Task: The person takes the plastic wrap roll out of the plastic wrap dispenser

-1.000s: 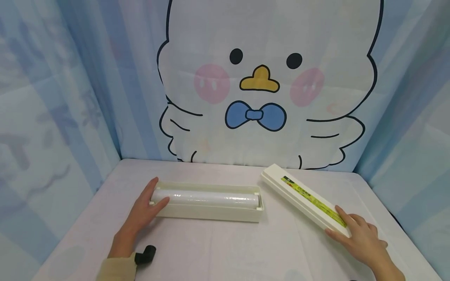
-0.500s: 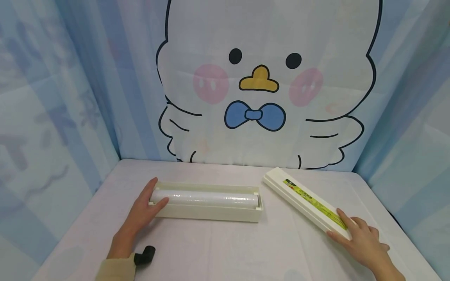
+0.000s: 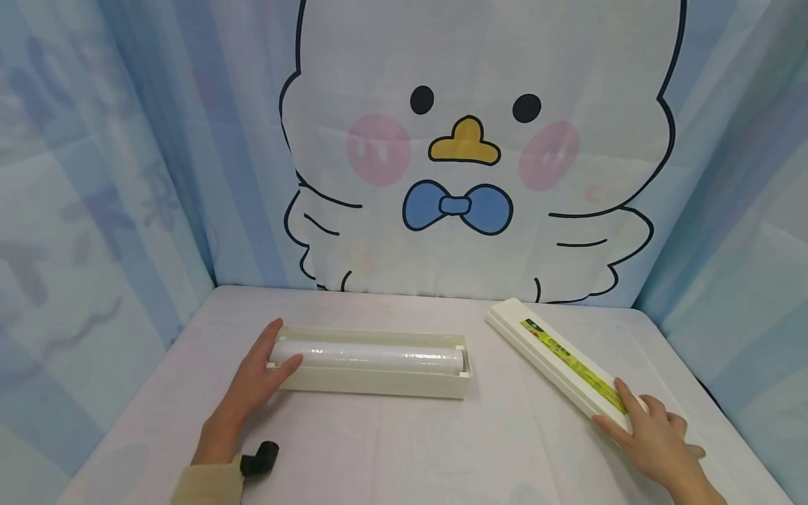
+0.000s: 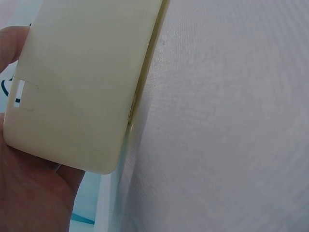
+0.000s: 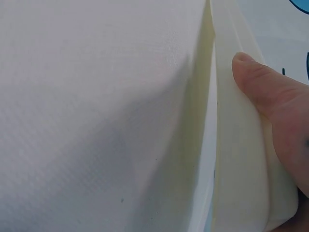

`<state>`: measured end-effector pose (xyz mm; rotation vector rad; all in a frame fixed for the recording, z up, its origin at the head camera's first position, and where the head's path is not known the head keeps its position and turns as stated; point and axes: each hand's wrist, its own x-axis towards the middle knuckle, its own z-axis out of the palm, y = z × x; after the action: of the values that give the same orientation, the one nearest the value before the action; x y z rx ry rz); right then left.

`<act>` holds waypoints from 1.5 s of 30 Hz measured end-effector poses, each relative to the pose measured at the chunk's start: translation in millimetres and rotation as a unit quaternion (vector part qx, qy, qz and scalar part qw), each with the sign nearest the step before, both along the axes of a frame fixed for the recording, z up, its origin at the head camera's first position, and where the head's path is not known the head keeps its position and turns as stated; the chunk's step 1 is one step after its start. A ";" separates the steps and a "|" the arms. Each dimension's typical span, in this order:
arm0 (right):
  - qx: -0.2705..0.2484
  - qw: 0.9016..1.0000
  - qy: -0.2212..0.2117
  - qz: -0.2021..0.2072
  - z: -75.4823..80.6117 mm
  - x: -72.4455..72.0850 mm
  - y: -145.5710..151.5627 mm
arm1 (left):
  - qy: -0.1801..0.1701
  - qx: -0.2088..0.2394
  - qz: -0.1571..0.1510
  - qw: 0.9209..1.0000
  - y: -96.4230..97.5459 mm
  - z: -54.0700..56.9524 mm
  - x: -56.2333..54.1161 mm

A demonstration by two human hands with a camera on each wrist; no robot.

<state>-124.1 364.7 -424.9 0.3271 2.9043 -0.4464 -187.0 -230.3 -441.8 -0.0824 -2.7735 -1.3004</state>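
Note:
My left hand (image 3: 252, 375) grips the left end of a cream cling film box (image 3: 379, 384), thumb in front and fingers at the back. Inside the open-topped box lies a shiny white roll of film (image 3: 372, 356). The left wrist view shows the box's smooth side (image 4: 82, 87) with a small slot near its end. Over to the right, my right hand (image 3: 653, 438) holds the near end of the box's long cream lid (image 3: 543, 365), which slants away and bears a yellow-green label (image 3: 574, 365). In the right wrist view the thumb (image 5: 265, 84) presses the lid's side, with a gap beneath the lid.
Both box and lid are over a table with a white cloth (image 3: 404, 449). Behind it hangs a curtain with a cartoon bird (image 3: 467, 266), and blue-patterned curtains (image 3: 95, 245) close in the sides. A black wrist device (image 3: 260, 459) juts from my left sleeve (image 3: 208, 484).
My right hand and the lid have shifted a little to the right, farther from the box. The left hand, box and film roll stay where they were.

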 end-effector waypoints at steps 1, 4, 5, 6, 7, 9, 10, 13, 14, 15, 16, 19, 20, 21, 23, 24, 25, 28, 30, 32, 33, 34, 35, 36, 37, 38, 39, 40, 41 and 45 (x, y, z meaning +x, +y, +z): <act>0.002 1.000 -0.001 -0.002 -0.5 0.3 0.2 | -0.001 0.000 0.000 1.000 0.1 0.1 0.0; 0.006 1.000 -0.001 -0.009 -2.0 0.6 1.1 | 0.000 0.001 0.000 1.000 0.0 -0.2 0.0; 0.008 1.000 -0.002 -0.011 -2.2 0.5 1.0 | 0.001 0.001 0.000 1.000 0.0 -0.3 -0.1; 0.008 1.000 -0.003 -0.012 -2.5 0.5 1.2 | 0.001 0.001 0.000 1.000 0.0 -0.5 -0.1; 0.007 1.000 -0.005 -0.014 -2.7 0.5 1.2 | 0.001 0.001 0.000 1.000 -0.1 -0.6 -0.1; 0.006 1.000 -0.008 -0.017 -3.2 0.4 1.5 | 0.001 0.001 0.000 1.000 -0.2 -0.7 -0.2; 0.006 1.000 -0.010 -0.019 -3.1 0.6 1.2 | 0.001 0.001 0.000 1.000 -0.2 -0.7 -0.2; 0.003 0.999 -0.017 -0.027 -3.1 1.2 0.2 | 0.000 0.000 -0.001 1.000 -0.2 -0.3 -0.1; 0.003 0.999 -0.019 -0.031 -3.3 1.3 -0.4 | 0.001 0.001 -0.001 1.000 -0.2 -0.1 -0.1; 0.003 0.999 -0.023 -0.035 -3.5 1.6 -1.3 | 0.002 0.001 -0.002 1.000 -0.3 0.0 0.0; 0.002 0.999 -0.026 -0.039 -3.6 1.7 -2.1 | 0.002 0.001 -0.002 1.000 -0.4 0.1 0.0; 0.002 0.998 -0.036 -0.048 -4.5 1.9 -4.7 | 0.002 0.002 -0.003 1.000 -0.6 0.4 0.2; 0.001 0.998 -0.039 -0.048 -4.7 2.2 -5.4 | 0.002 0.002 -0.003 1.000 -0.6 0.4 0.2; 0.001 0.998 -0.042 -0.050 -5.3 2.0 -5.8 | 0.001 0.001 -0.003 1.000 -0.6 0.5 0.3; -0.002 0.997 -0.048 -0.054 -6.4 1.8 -6.5 | -0.002 0.000 -0.003 1.000 -0.7 0.7 0.4; -0.003 0.997 -0.051 -0.055 -6.8 1.9 -6.9 | -0.002 0.000 -0.003 1.000 -0.7 0.8 0.4; -0.005 0.997 -0.054 -0.054 -7.1 1.8 -6.9 | -0.003 -0.001 -0.003 1.000 -0.8 0.9 0.4; -0.006 0.997 -0.060 -0.056 -7.9 1.9 -8.0 | 0.000 -0.001 -0.005 1.000 -1.1 1.0 0.1; -0.008 0.997 -0.062 -0.052 -7.6 2.6 -8.6 | 0.003 0.000 -0.007 1.000 -1.4 0.8 -0.3; -0.008 0.997 -0.064 -0.049 -7.7 3.2 -9.3 | 0.004 0.002 -0.008 1.000 -1.6 0.3 -0.7; -0.007 0.997 -0.064 -0.048 -7.7 3.4 -9.7 | 0.005 0.002 -0.008 1.000 -1.8 -0.1 -0.8; -0.006 0.997 -0.064 -0.047 -7.7 3.5 -10.2 | 0.007 0.003 -0.009 1.000 -1.9 -0.4 -1.1; -0.005 0.997 -0.064 -0.048 -7.7 3.6 -10.8 | 0.008 0.003 -0.009 1.000 -2.1 -0.6 -1.3; -0.004 0.997 -0.064 -0.048 -7.8 3.7 -11.4 | 0.010 0.003 -0.010 1.000 -2.2 -0.9 -1.5; -0.003 0.997 -0.064 -0.049 -7.9 3.9 -11.9 | 0.012 0.003 -0.010 1.000 -2.4 -1.1 -1.8; -0.002 0.997 -0.064 -0.049 -8.1 4.0 -12.4 | 0.014 0.003 -0.011 1.000 -2.5 -1.4 -2.1; -0.002 0.997 -0.064 -0.050 -8.2 4.0 -12.9 | 0.015 0.002 -0.011 1.000 -2.7 -1.6 -2.3; -0.001 0.997 -0.064 -0.051 -8.3 4.2 -13.2 | 0.017 0.002 -0.012 1.000 -2.9 -1.8 -2.6; 0.000 0.997 -0.064 -0.049 -8.3 4.3 -13.3 | 0.017 0.002 -0.012 1.000 -3.0 -1.9 -2.9; 0.011 0.997 -0.069 -0.042 -7.8 4.2 -13.4 | 0.017 0.000 -0.013 1.000 -3.8 -2.3 -4.0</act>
<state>-119.9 351.4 -432.7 0.4665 2.7712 -0.3882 -191.0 -234.1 -444.1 -0.1398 -2.7533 -1.2914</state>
